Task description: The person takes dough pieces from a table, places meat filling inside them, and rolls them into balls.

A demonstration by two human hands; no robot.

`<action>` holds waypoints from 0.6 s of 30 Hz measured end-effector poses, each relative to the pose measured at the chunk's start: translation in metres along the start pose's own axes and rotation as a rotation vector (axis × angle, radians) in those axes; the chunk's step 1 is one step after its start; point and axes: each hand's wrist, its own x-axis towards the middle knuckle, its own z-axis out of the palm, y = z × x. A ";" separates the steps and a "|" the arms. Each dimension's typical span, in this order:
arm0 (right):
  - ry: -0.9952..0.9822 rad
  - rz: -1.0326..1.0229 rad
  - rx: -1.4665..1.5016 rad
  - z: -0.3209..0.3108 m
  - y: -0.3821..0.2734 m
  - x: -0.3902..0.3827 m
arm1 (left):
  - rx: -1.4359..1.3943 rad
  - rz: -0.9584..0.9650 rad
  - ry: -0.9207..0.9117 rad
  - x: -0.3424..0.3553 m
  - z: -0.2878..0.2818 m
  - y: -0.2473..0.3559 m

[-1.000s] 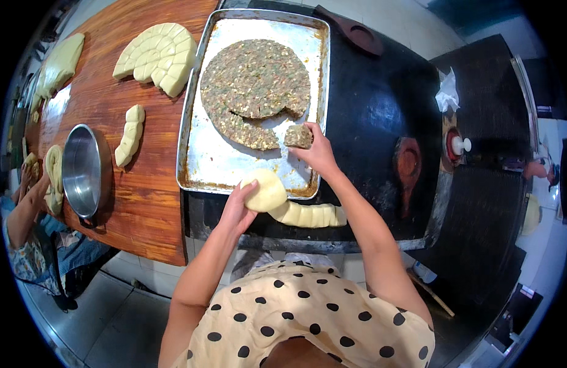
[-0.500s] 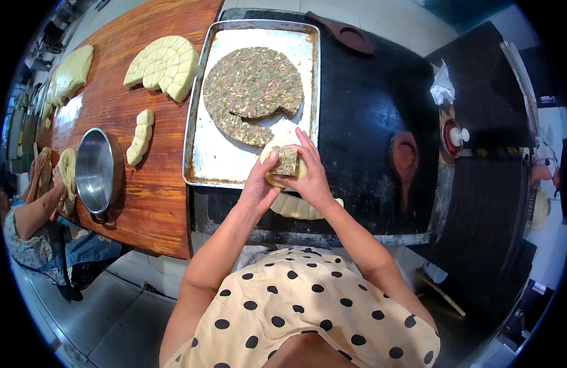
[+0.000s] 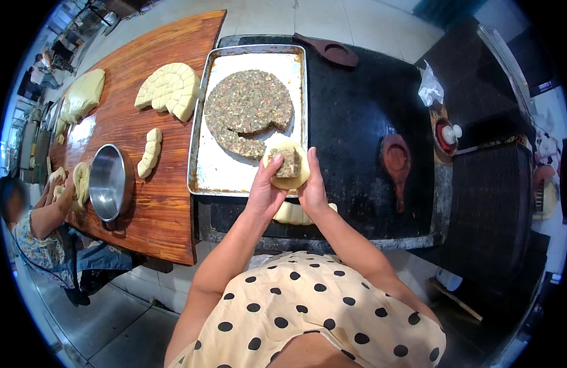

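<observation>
Cream top (image 3: 302,285) with scattered black dots (image 3: 281,322), forearms (image 3: 351,241) bare.

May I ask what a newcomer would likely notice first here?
Probably the large speckled round, gapped at its lower right, on the metal tray. Next, at the tray's near edge, comes the pale dough disc with a speckled chunk on it, between the left hand and right hand. Leftward, the scored dough slab on the wooden table stands out.

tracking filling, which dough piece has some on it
The flat round dough in the person's left hand: a speckled chunk sits on it, while the other dough is bare.
</observation>
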 end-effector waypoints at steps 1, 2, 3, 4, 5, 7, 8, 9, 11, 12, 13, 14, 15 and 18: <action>0.011 -0.042 -0.032 0.001 0.001 0.001 | 0.061 0.023 0.000 -0.001 0.002 -0.002; 0.022 -0.083 -0.063 0.002 0.001 0.001 | 0.121 0.047 0.001 -0.003 0.003 -0.005; 0.022 -0.103 -0.095 0.002 0.000 0.000 | 0.182 0.071 0.002 -0.005 0.005 -0.007; 0.022 -0.124 -0.129 0.010 -0.005 -0.006 | 0.162 0.071 0.009 -0.008 0.008 -0.009; 0.022 -0.146 -0.163 0.014 -0.008 -0.009 | 0.161 0.080 0.014 -0.012 0.011 -0.012; 0.045 -0.201 -0.223 0.018 -0.011 -0.012 | 0.161 0.103 0.025 -0.019 0.016 -0.016; 0.050 -0.221 -0.260 0.023 -0.015 -0.017 | 0.138 0.094 0.008 -0.019 0.013 -0.017; 0.055 -0.242 -0.297 0.026 -0.017 -0.020 | 0.130 0.106 0.007 -0.021 0.013 -0.018; 0.048 -0.299 -0.329 0.027 -0.017 -0.020 | 0.117 0.124 0.001 -0.023 0.016 -0.020; 0.028 -0.326 -0.356 0.026 -0.016 -0.019 | 0.119 0.127 0.014 -0.025 0.016 -0.020; 0.011 -0.356 -0.382 0.025 -0.016 -0.018 | 0.121 0.127 0.019 -0.026 0.018 -0.020; 0.019 -0.346 -0.377 0.024 -0.015 -0.017 | 0.122 0.128 0.025 -0.027 0.019 -0.020; 0.020 -0.397 -0.440 0.020 -0.013 -0.015 | 0.122 0.131 0.031 -0.027 0.019 -0.021; -0.002 -0.480 -0.615 0.018 -0.007 -0.009 | 0.144 0.123 0.047 -0.026 0.006 -0.020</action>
